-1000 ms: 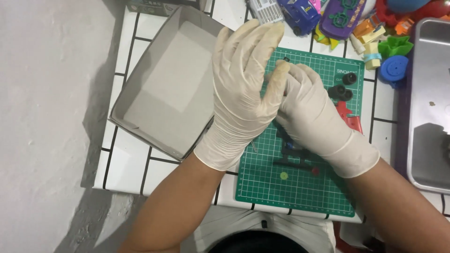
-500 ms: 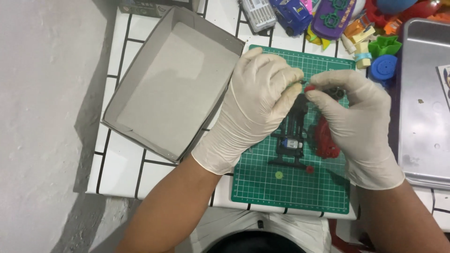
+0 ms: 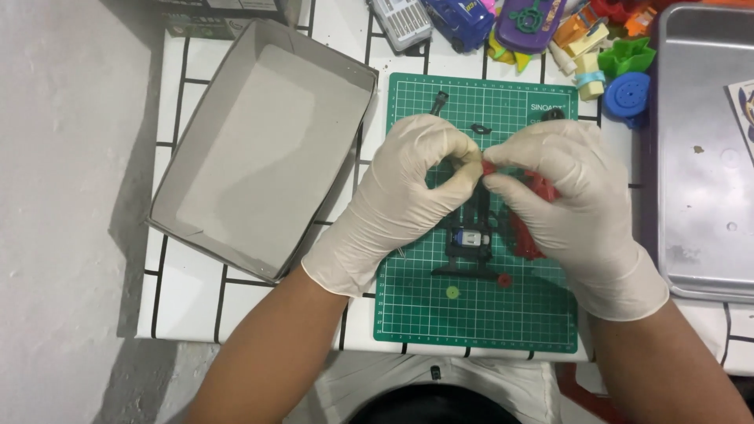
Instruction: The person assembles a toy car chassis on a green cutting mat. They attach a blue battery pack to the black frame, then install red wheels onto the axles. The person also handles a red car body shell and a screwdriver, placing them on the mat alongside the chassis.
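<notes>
Both my hands wear cream latex gloves and meet above a green cutting mat (image 3: 424, 306). My left hand (image 3: 400, 196) and my right hand (image 3: 569, 208) pinch a red plastic toy part (image 3: 542, 188) between their fingertips. Most of that red part is hidden under my right palm. Below the fingers on the mat lies a black toy chassis (image 3: 470, 239) with a small motor in it. A small red gear (image 3: 505, 279) and a yellow gear (image 3: 452, 292) rest on the mat near it. A black rod (image 3: 438, 102) lies at the mat's far edge.
An open grey cardboard box (image 3: 259, 149) sits left of the mat on the white tiled table (image 3: 177, 283). A metal tray (image 3: 703, 157) stands at the right. Colourful plastic toy parts (image 3: 605, 59) and a blue toy piece (image 3: 628, 94) crowd the far edge.
My hands have drawn apart from an overlapping clasp and dropped toward me; they now pinch the red part at the fingertips, baring the black chassis.
</notes>
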